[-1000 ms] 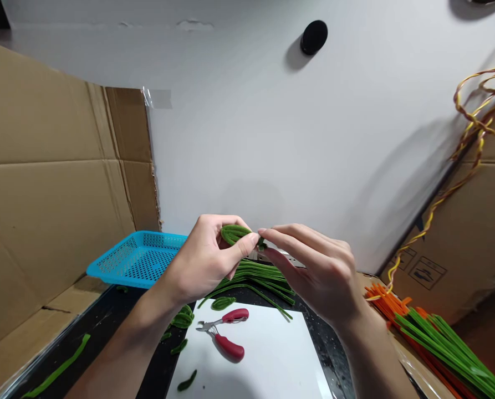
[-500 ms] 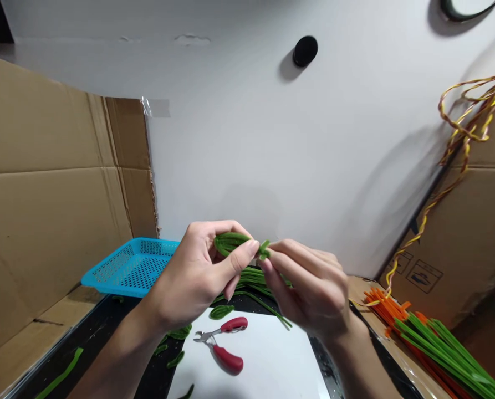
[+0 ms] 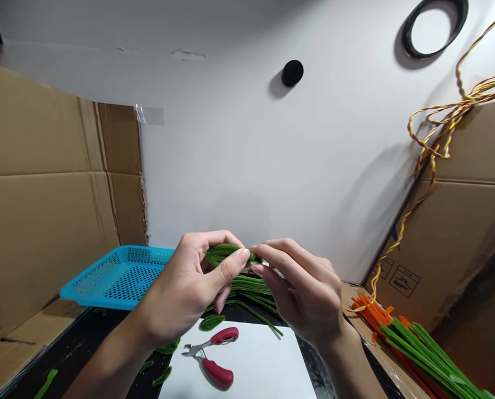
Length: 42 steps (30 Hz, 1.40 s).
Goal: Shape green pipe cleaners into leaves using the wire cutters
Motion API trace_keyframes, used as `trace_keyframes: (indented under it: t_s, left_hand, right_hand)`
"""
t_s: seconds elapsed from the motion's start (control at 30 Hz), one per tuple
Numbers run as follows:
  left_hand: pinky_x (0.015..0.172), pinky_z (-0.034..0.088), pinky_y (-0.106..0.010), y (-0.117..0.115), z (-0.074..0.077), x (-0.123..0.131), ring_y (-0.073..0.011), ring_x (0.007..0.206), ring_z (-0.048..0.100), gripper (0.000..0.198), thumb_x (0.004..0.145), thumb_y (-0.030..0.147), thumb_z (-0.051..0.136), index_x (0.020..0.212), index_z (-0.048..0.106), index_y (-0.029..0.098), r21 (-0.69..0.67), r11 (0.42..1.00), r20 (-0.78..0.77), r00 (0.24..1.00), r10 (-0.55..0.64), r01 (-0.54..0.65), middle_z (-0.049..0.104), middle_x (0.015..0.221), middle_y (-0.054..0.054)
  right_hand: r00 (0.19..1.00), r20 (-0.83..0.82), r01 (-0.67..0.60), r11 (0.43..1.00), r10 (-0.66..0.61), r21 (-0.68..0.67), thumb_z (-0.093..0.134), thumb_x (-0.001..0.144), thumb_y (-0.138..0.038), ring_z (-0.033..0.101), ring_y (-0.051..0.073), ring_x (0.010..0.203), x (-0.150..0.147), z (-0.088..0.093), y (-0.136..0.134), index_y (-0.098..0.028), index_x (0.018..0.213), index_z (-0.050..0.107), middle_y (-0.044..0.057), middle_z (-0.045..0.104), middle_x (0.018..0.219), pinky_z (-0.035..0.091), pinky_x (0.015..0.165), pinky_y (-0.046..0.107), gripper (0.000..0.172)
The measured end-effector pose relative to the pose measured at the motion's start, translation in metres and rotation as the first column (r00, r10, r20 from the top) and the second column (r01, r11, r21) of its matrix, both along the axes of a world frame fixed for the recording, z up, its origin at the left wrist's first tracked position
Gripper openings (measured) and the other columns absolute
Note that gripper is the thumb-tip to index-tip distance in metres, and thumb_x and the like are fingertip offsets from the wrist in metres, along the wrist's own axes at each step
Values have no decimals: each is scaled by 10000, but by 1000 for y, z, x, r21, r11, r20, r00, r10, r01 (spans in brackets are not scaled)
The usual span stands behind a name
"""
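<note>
White wall behind; your left hand point(image 3: 189, 288) and right hand point(image 3: 309, 293) both pinch green leaf point(image 3: 222, 252) above pliers point(image 3: 212, 354)

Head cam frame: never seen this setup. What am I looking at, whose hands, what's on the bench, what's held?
There is no machine here. A camera worn on a person's head looks forward and down at their own two bare hands, so there is only this one view.

The left hand and right hand meet above the bench and together pinch a small folded green pipe cleaner.

Below them lies a white sheet with red-handled cutters on it, and loose green stems behind. A blue basket sits at left. At right is a pile of orange and green stems. Cardboard stands at the sides.
</note>
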<state>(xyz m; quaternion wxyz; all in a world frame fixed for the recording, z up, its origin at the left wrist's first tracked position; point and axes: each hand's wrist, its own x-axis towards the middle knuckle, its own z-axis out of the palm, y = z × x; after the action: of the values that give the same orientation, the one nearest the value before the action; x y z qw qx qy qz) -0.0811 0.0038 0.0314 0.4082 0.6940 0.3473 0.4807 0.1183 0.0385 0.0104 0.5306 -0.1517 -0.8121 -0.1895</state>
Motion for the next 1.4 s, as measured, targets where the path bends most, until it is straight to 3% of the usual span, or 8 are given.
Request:
trace_keyframes:
  t_s: [0.47, 0.57, 0.77, 0.83, 0.93, 1.13, 1.23, 1.4]
  left_hand:
    - [462, 364, -195, -1, -14, 21, -84, 496, 453, 163, 1028, 313, 631, 902, 615, 211, 292, 936, -32, 976, 216, -197, 525, 591, 64]
    - [505, 401, -201, -1, -14, 21, -91, 553, 495, 168, 1048, 267, 581, 893, 614, 211, 463, 857, -95, 948, 302, -226, 607, 681, 39]
    - [618, 477, -242, 1, -19, 18, -116, 620, 576, 139, 1046, 186, 528, 963, 635, 217, 645, 753, -206, 921, 330, -126, 693, 789, 5]
    - [638, 481, -249, 3, -22, 21, -122, 646, 589, 131, 1048, 194, 530, 973, 636, 215, 631, 765, -179, 937, 300, -125, 700, 807, -1]
    - [566, 433, -226, 7, -24, 23, -110, 629, 559, 146, 1056, 280, 575, 940, 633, 214, 454, 873, -41, 975, 219, -176, 675, 782, 10]
    - [568, 397, -219, 15, -18, 21, -89, 617, 454, 261, 1048, 416, 625, 895, 634, 204, 252, 935, 231, 954, 191, -248, 542, 728, 39]
    - [628, 427, -225, 14, -17, 20, -96, 675, 496, 263, 1047, 430, 629, 910, 644, 206, 245, 947, 207, 966, 157, -207, 557, 751, 35]
    - [680, 437, -232, 9, -16, 24, -96, 716, 524, 276, 1063, 455, 597, 935, 638, 213, 204, 969, 125, 985, 117, -141, 617, 810, 31]
  right_hand:
    - [912, -379, -299, 886, 156, -355, 632, 1009, -198, 394, 93, 544, -17, -7, -3, -166, 736, 670, -21, 490, 629, 311, 489, 249, 278]
    - [815, -524, -532, 677, 247, -508, 711, 968, -332, 338, 87, 518, -20, -7, -2, -169, 657, 621, -41, 414, 594, 269, 448, 244, 363]
    - [687, -657, -660, -114, 312, -743, 805, 841, -521, 134, 43, 441, -8, -1, 10, -195, 639, 528, -123, 228, 522, 165, 363, 207, 473]
    - [688, -651, -630, -183, 319, -755, 800, 845, -522, 137, 39, 426, -2, 2, 11, -194, 650, 528, -119, 269, 505, 144, 342, 200, 468]
    - [745, -594, -629, 24, 305, -777, 748, 923, -488, 243, 45, 421, 3, 4, 8, -168, 731, 628, -83, 393, 520, 203, 344, 189, 392]
    - [910, -372, -328, 869, 185, -371, 763, 939, -175, 664, 115, 656, 1, 1, -3, -231, 1231, 726, 51, 755, 1004, 589, 536, 248, 299]
    - [969, -235, -116, 984, 82, -137, 731, 935, -61, 733, 137, 734, 3, 2, -6, -274, 1215, 752, 40, 788, 1062, 653, 633, 287, 353]
    - [985, -166, 60, 996, -50, 60, 752, 932, -62, 770, 159, 754, 8, 3, -5, -229, 1081, 776, 46, 803, 951, 648, 650, 280, 225]
